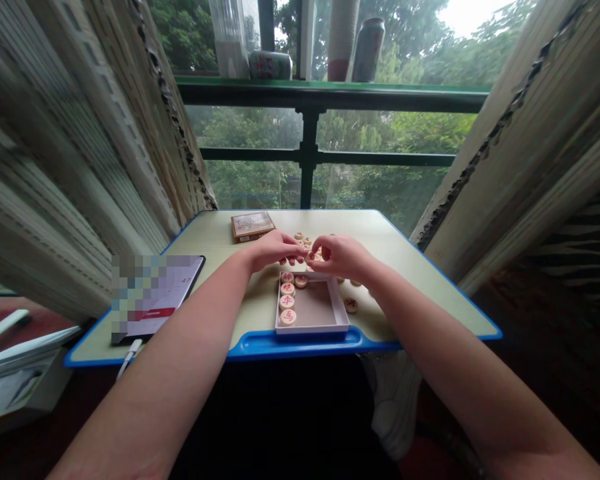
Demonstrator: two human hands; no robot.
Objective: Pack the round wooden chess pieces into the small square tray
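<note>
Above the far edge of a shallow white box (313,329), my two hands meet. My right hand (344,256) is closed in a pinch on a round wooden xiangqi piece (311,256). Fingers bent and close together, my left hand (280,249) has its fingertips beside that piece; what they hold, if anything, is hidden. Inside the box, several red-marked xiangqi pieces (287,302) line the left wall, and another red piece (301,281) lies at the far end. More xiangqi pieces (307,241) are behind my hands, partly covered by them.
A loose piece (351,305) lies right of the box, with others partly under my right forearm. A brown patterned box (253,225) rests at the back left. On the left is a tablet (180,293) with a white cable (129,359). The table has a blue rim (300,343).
</note>
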